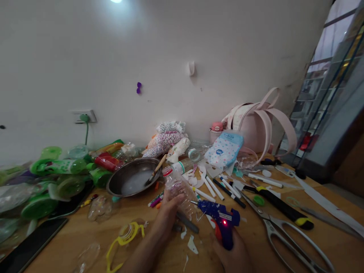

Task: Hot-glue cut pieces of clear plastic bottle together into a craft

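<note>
Blue glue gun point(220, 220) in right hand point(234, 256) fingers, left hand point(167, 212) clamped on plastic bottle point(178, 187), scissors point(284, 231) nearby

Clear glossy plastic bottle point(178, 188), blue plastic glue gun point(220, 222), shiny metal bowl point(131, 181), matt wooden table point(85, 235).

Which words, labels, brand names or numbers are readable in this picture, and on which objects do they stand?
No text can be read for certain.
Blue glue gun in the right hand: white label, print too small.
Clear plastic bottle under the left hand: no readable label.
Dotted blue packet: blue logo, blurred.
Green bottles: printed labels, blurred.
Markers: barrel print too small.
</note>
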`<move>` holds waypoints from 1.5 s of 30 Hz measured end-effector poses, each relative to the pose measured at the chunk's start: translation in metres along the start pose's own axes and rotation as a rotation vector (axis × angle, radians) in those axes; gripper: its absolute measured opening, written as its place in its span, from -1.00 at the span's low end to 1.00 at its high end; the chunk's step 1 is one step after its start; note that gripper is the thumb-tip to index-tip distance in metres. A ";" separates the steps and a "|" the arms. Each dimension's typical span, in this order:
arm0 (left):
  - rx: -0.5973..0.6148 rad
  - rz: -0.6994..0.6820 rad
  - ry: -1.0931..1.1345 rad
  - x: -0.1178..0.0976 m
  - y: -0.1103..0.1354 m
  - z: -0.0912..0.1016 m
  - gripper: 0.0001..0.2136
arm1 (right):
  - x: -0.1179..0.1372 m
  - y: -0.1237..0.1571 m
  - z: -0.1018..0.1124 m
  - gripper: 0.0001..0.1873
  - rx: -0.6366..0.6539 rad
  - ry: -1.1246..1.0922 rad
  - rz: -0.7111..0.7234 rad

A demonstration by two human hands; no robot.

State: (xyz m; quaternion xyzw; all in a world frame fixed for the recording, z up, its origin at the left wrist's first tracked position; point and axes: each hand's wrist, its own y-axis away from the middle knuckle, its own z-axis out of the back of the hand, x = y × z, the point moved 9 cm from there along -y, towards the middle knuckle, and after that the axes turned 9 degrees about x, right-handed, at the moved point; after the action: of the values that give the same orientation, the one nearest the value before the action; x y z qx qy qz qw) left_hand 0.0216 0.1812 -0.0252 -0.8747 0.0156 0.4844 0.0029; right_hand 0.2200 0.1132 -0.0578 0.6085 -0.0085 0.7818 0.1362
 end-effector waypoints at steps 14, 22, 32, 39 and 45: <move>-0.011 -0.007 -0.028 0.002 -0.002 0.001 -0.51 | 0.005 0.004 -0.001 -0.65 -0.002 -0.029 -0.023; 0.011 0.083 0.010 0.007 0.002 0.000 -0.54 | 0.006 0.004 0.003 -0.61 -0.048 -0.029 0.004; 0.014 0.109 0.025 0.009 0.005 -0.002 -0.64 | 0.003 0.002 0.000 -0.57 -0.007 -0.041 -0.004; 0.020 0.112 0.031 0.010 0.000 0.002 -0.57 | 0.008 0.005 0.002 -0.55 -0.019 -0.026 -0.020; 0.028 0.116 0.079 0.010 -0.001 0.003 -0.55 | -0.001 -0.001 -0.003 -0.55 0.034 -0.041 -0.026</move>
State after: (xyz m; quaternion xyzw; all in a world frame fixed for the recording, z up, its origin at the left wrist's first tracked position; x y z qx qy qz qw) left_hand 0.0246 0.1822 -0.0356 -0.8907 0.0731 0.4484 -0.0135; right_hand 0.2179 0.1144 -0.0595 0.6268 0.0099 0.7673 0.1356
